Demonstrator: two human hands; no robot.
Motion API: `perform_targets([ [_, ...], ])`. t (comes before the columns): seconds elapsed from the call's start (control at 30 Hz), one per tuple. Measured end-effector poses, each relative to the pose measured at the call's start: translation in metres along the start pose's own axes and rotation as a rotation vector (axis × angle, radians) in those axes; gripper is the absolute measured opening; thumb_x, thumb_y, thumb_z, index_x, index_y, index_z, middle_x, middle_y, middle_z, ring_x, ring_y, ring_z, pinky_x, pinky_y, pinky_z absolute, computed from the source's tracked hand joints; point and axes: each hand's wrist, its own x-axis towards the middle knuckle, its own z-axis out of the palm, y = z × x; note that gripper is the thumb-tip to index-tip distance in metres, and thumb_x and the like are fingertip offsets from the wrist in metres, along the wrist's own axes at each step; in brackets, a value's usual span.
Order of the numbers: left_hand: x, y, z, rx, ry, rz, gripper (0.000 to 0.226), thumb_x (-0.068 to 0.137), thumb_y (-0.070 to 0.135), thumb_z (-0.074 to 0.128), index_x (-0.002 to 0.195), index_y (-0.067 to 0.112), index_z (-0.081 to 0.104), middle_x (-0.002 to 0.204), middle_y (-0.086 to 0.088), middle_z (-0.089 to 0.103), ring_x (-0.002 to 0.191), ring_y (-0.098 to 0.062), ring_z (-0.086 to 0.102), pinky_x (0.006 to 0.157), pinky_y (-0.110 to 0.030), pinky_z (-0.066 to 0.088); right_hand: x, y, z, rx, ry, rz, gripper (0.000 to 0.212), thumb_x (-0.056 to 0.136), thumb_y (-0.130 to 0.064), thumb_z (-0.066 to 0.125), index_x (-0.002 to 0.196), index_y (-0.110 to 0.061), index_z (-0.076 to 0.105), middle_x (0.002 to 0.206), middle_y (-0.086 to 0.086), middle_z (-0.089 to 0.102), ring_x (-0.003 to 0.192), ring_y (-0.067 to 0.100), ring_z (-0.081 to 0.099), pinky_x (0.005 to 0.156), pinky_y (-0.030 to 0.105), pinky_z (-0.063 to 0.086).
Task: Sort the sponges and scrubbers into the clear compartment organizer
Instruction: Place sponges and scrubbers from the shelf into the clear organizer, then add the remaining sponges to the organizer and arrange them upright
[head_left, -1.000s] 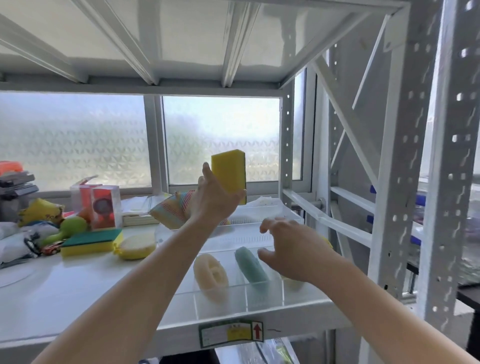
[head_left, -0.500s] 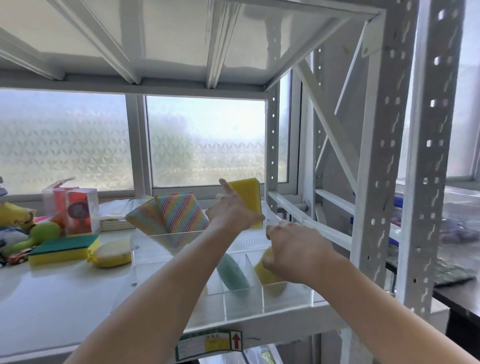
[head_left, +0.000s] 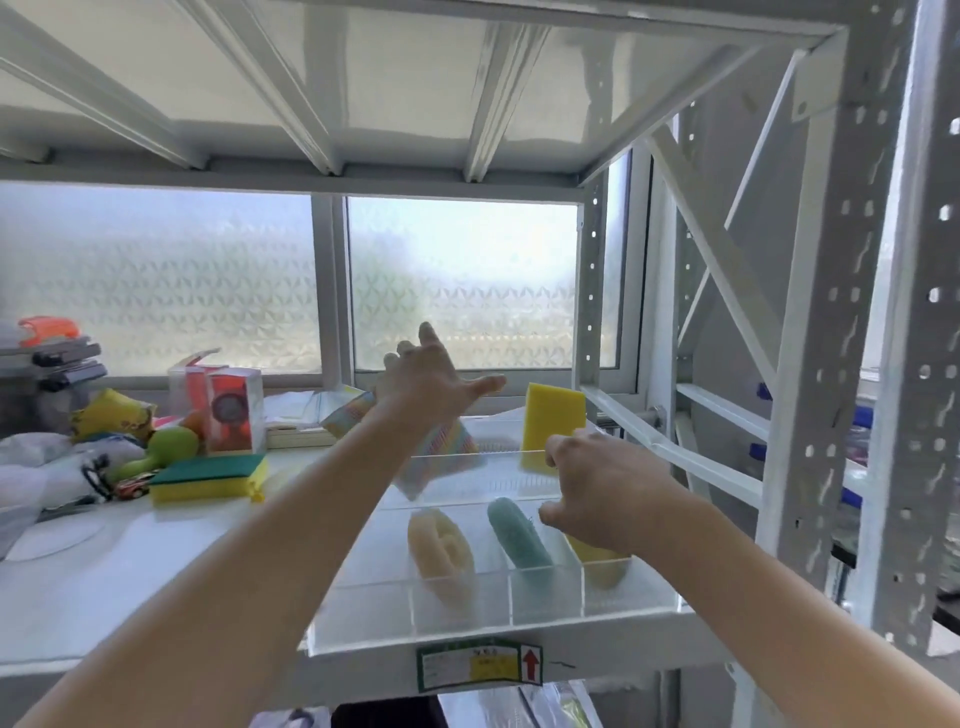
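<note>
The clear compartment organizer (head_left: 374, 605) sits on the white shelf at the front right. A yellow sponge (head_left: 550, 423) stands upright in its back right compartment. My left hand (head_left: 431, 376) hovers just left of that sponge, fingers spread, holding nothing. My right hand (head_left: 597, 483) curls over the organizer's right side, above a yellow sponge (head_left: 597, 558) in the front right compartment; its grip is unclear. A teal scrubber (head_left: 519, 535) and a beige loofah (head_left: 439, 545) lie in front compartments. Striped cloths (head_left: 441, 457) lean in the back compartment.
A green-and-yellow sponge (head_left: 208, 475) lies on the shelf (head_left: 104, 587) left of the organizer. Behind it stand small boxes (head_left: 234, 410), a green object (head_left: 171, 444) and assorted clutter. Steel uprights (head_left: 831, 364) and the upper shelf hem in the space.
My left hand carried the yellow sponge down into the back right compartment, let go of it and opened. My right hand stayed at the organizer's right side.
</note>
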Motion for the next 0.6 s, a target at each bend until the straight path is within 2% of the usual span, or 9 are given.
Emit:
perform_targets([
  [0.13,-0.002,-0.068,-0.039,0.035,0.047,-0.128,0.1,0.074,0.065,0.061,0.146,0.008,0.022,0.142,-0.02,0.041,0.13,-0.036,0.042,0.1,-0.042,0.04,0.01,-0.038,-0.011,0.038,0.032,-0.051,0.045,0.084,-0.04,0.057,0.122,-0.018,0.054,0.122,0.006,0.058,0.11,0.026,0.057,0.078,0.032,0.042],
  [0.27,-0.017,-0.144,-0.068,0.134,0.0,-0.194,0.072,0.079,0.055,0.058,0.136,0.013,0.044,0.135,-0.015,0.051,0.125,-0.031,0.046,0.1,-0.038,0.038,0.024,-0.091,-0.015,0.103,0.065,-0.147,0.037,0.082,-0.037,0.057,0.113,-0.017,0.055,0.115,0.006,0.061,0.104,0.026,0.058,0.073,0.031,0.04],
  [0.33,-0.027,-0.178,-0.078,0.15,-0.051,-0.214,0.06,0.082,0.049,0.059,0.131,0.015,0.051,0.13,-0.012,0.056,0.119,-0.029,0.051,0.1,-0.037,0.041,0.032,-0.121,-0.012,0.132,0.062,-0.195,0.039,0.082,-0.036,0.058,0.116,-0.017,0.052,0.118,0.006,0.057,0.108,0.026,0.055,0.076,0.032,0.038],
  [0.5,-0.04,-0.242,-0.081,0.111,-0.118,-0.264,0.065,0.082,0.039,0.061,0.141,0.021,0.041,0.144,-0.009,0.046,0.131,-0.028,0.043,0.105,-0.035,0.036,0.064,-0.196,0.009,0.132,0.061,-0.277,0.041,0.085,-0.024,0.057,0.123,-0.01,0.053,0.127,0.01,0.053,0.119,0.027,0.05,0.085,0.033,0.043],
  [0.6,-0.035,-0.272,-0.07,0.086,-0.171,-0.275,0.074,0.079,0.038,0.063,0.145,0.023,0.033,0.151,-0.005,0.038,0.137,-0.027,0.036,0.109,-0.035,0.034,0.089,-0.23,0.023,0.077,0.015,-0.295,0.047,0.087,-0.027,0.057,0.13,-0.01,0.05,0.132,0.011,0.05,0.123,0.029,0.047,0.089,0.037,0.046],
])
